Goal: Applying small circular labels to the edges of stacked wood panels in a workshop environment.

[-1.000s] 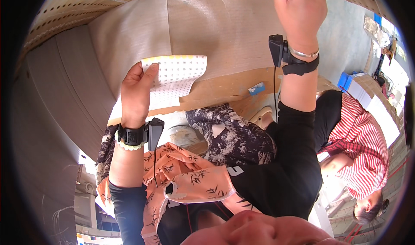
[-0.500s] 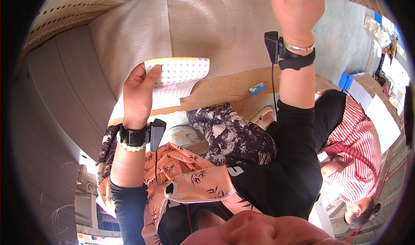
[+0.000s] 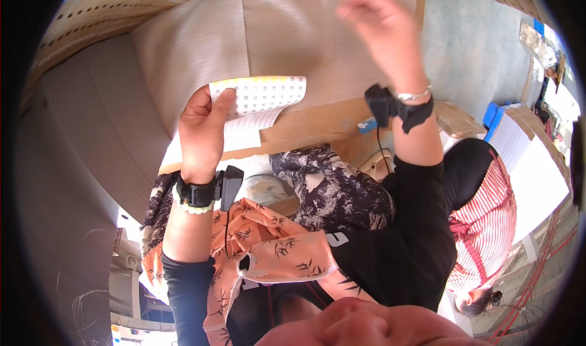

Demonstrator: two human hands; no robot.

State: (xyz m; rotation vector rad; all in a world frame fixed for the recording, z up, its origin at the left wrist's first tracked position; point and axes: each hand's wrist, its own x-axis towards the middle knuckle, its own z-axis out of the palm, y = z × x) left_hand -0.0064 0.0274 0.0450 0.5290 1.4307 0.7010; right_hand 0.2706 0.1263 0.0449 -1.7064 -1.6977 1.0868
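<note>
My left hand [image 3: 203,123] grips a curling sheet of small printed stickers [image 3: 259,94] at its left edge, with the thumb on top. The sheet is white with a yellow band along its far edge, and its near part bends down under the upper part. My right hand [image 3: 387,34] is raised over the right part of a brown cardboard surface [image 3: 293,47], to the right of the sheet and apart from it. Its fingers look bent but are smeared by motion, so whether they pinch anything cannot be told. Each wrist wears a black strapped device.
Tan strips with rows of holes [image 3: 116,25] run along the far edge. Grey-brown panels [image 3: 91,114] stand at the left. A small blue item [image 3: 367,125] lies near the cardboard's near edge. At the right, a person in a striped top [image 3: 485,224] bends over beside white-sided cartons [image 3: 540,175].
My right hand has come back from the far edge, moving nearer and left toward the sheet. My left hand and the sheet have shifted slightly right. The other person leans lower.
</note>
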